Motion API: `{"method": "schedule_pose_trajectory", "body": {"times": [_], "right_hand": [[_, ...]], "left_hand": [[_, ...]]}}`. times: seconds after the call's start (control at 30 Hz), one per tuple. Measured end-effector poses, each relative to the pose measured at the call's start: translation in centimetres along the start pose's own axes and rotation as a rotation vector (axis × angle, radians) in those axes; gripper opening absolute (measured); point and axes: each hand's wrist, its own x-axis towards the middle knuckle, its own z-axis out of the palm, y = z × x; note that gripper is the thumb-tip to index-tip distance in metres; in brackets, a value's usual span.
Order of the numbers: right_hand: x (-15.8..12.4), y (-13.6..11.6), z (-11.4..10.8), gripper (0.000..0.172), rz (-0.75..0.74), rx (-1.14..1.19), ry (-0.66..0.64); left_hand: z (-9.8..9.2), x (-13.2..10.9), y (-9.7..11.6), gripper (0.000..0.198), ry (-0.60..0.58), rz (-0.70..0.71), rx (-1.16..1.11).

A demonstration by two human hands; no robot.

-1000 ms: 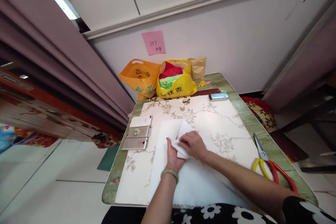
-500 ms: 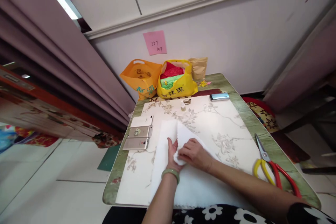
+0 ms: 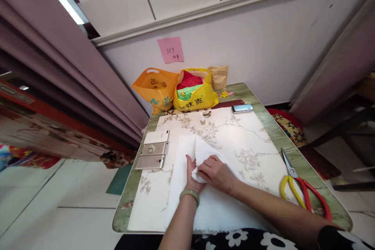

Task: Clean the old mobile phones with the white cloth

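A large white cloth (image 3: 184,195) with a scalloped edge lies over the front of the table, one corner folded back into a peak. My left hand (image 3: 191,181), a green bangle on its wrist, holds the folded edge from the left. Its thumb points up and the cloth hides most of its fingers. My right hand (image 3: 215,174) is closed, fingertips pinched at the same edge, nearly touching the left palm. Any small tool within that pinch is too small or hidden to make out.
Three phones (image 3: 154,148) lie at left. Large scissors (image 3: 293,175) with yellow and red handles rest at right. Behind stand an orange bag (image 3: 156,88), a yellow bag (image 3: 195,97) and a brown pouch (image 3: 219,78). A small bottle (image 3: 202,119) and a blue-silver case (image 3: 242,108) sit farther back.
The view has shifted slightly, so everything appears a little further left. Both hands stay at the cloth's folded edge, with hardly any change in their grip.
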Motion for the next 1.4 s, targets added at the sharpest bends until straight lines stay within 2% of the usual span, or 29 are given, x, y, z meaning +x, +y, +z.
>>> {"method": "schedule_pose_trajectory", "body": {"times": [0.07,0.17,0.27,0.33,0.43,0.5,0.53,0.6,0.73,0.8,0.9,1.0,1.07,1.1,1.27,1.4], "right_hand": [[1.7,1.1,0.3,0.021,0.055,-0.031,0.01],[4.4,4.0,0.6,0.015,0.237,-0.073,0.049],[4.8,5.3,0.3,0.015,0.313,-0.097,0.064],[3.4,4.4,0.0,0.016,0.272,-0.081,0.073],[0.5,1.5,-0.2,0.019,0.085,-0.024,0.036],[-0.3,0.1,0.0,0.021,-0.04,-0.004,-0.006],[-0.3,-0.1,0.2,0.021,-0.05,-0.002,-0.01],[0.9,0.8,0.6,0.019,0.03,-0.008,0.013],[4.1,4.6,0.8,0.015,0.295,-0.066,0.073],[4.4,5.3,0.4,0.016,0.339,-0.091,0.081],[2.6,3.7,-0.1,0.017,0.25,-0.076,0.083],[0.3,0.8,-0.2,0.021,0.038,-0.035,0.019],[0.1,-0.2,0.1,0.022,-0.046,-0.038,-0.005],[0.4,-0.1,0.3,0.022,-0.043,-0.043,-0.004],[4.0,3.8,1.0,0.013,0.262,-0.075,0.067],[4.5,5.9,0.8,0.012,0.479,-0.001,0.074]], "left_hand": [[0.3,-0.1,0.0,0.051,-0.003,-0.003,0.004],[0.9,-0.4,-0.3,0.059,-0.043,0.015,0.063],[1.2,-0.6,-0.4,0.064,-0.075,0.021,0.09],[1.0,-0.5,-0.4,0.062,-0.056,0.021,0.071],[0.3,-0.3,-0.2,0.055,0.006,0.022,0.032],[0.0,-0.1,-0.1,0.052,0.032,0.018,0.022],[0.0,-0.1,-0.1,0.053,0.034,0.012,0.02],[0.2,-0.2,-0.1,0.056,0.018,0.0,0.024],[1.2,-0.5,-0.2,0.064,-0.058,0.008,0.085],[1.3,-0.6,-0.3,0.067,-0.081,0.01,0.107],[0.9,-0.5,-0.2,0.062,-0.069,0.006,0.081],[0.2,-0.3,-0.1,0.051,-0.011,-0.002,0.028],[0.0,-0.2,0.0,0.049,0.023,-0.008,0.004],[0.1,-0.2,0.0,0.049,0.029,-0.015,-0.001],[1.0,-0.3,-0.3,0.059,-0.048,0.0,0.077],[1.1,-0.6,-0.5,0.043,-0.095,0.066,0.21]]}}
